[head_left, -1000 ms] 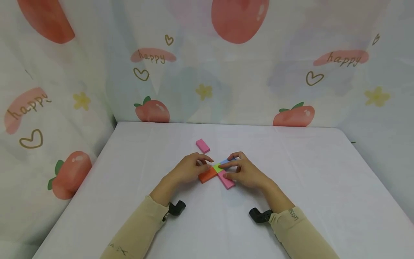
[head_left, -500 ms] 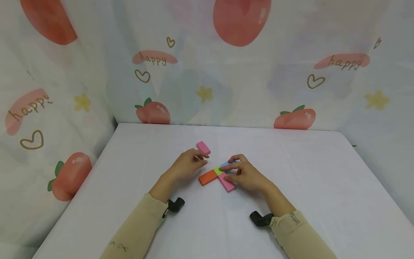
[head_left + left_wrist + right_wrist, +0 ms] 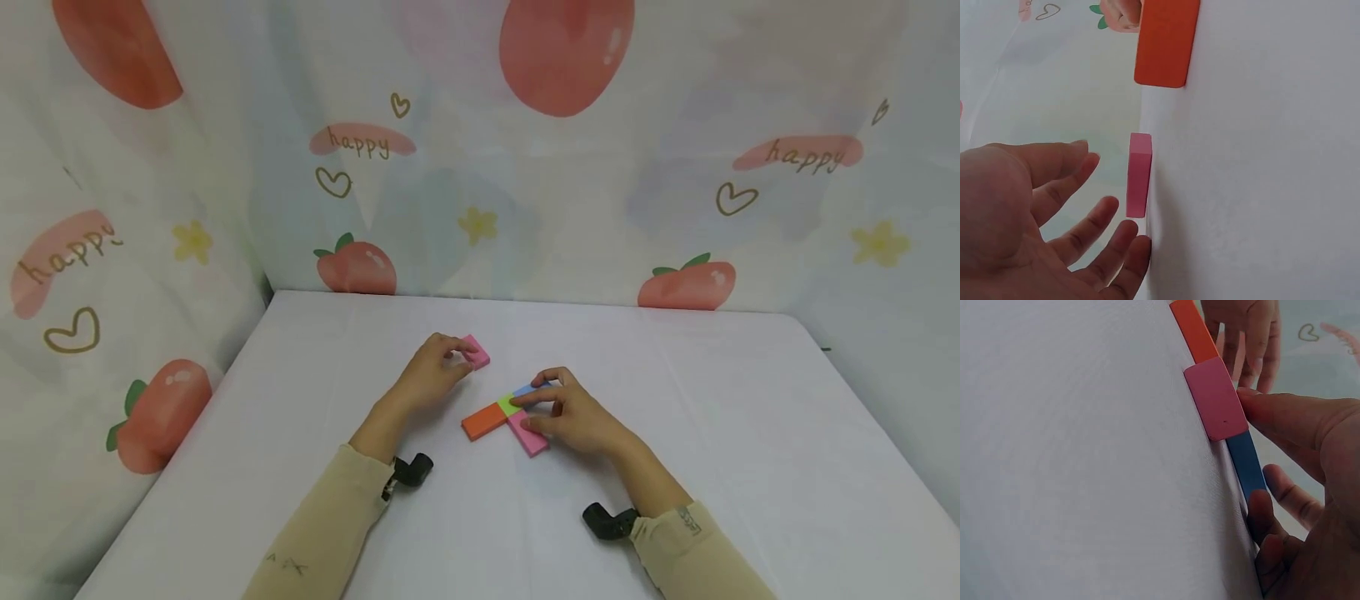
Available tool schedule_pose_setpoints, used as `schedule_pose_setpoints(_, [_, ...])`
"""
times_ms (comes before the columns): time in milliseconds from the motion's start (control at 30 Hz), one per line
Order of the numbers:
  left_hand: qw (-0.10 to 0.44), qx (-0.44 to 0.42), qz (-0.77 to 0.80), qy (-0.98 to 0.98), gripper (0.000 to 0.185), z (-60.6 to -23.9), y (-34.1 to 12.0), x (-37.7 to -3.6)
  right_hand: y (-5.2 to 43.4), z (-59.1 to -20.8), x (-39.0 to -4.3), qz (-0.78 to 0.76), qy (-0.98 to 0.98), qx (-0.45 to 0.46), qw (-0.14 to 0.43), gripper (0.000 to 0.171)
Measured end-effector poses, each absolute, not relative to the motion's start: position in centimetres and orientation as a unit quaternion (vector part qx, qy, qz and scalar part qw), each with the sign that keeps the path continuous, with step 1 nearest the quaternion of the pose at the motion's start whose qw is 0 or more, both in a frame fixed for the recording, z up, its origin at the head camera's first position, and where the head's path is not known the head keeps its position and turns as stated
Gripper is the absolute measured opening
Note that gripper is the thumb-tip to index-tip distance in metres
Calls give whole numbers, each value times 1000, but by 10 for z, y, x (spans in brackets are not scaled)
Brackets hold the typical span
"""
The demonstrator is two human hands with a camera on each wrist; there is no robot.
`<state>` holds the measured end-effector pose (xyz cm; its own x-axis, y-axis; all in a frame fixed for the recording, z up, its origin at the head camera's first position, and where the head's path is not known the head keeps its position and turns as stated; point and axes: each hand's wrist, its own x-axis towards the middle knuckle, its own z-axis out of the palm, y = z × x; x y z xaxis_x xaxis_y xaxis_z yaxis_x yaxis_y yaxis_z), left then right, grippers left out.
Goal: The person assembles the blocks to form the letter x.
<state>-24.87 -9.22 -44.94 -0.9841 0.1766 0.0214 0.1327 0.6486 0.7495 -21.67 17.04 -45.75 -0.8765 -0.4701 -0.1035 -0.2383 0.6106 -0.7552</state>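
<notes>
Left hand [image 3: 431, 367] open; right hand [image 3: 573, 417] fingers curled.

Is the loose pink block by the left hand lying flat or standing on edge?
Lying flat: the pink block rests broad face down on the table, left hand beside it.
</notes>
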Motion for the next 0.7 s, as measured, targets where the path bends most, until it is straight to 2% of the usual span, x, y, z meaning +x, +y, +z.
schedule_pose_setpoints(233, [26, 88, 420, 903, 33, -455, -97, -257, 169, -455, -217, -395, 885, -196, 146, 28])
schedule_pose_setpoints(700, [26, 118, 370, 921, 34, -464, -99, -280, 170, -455, -216, -393, 886, -194, 152, 27])
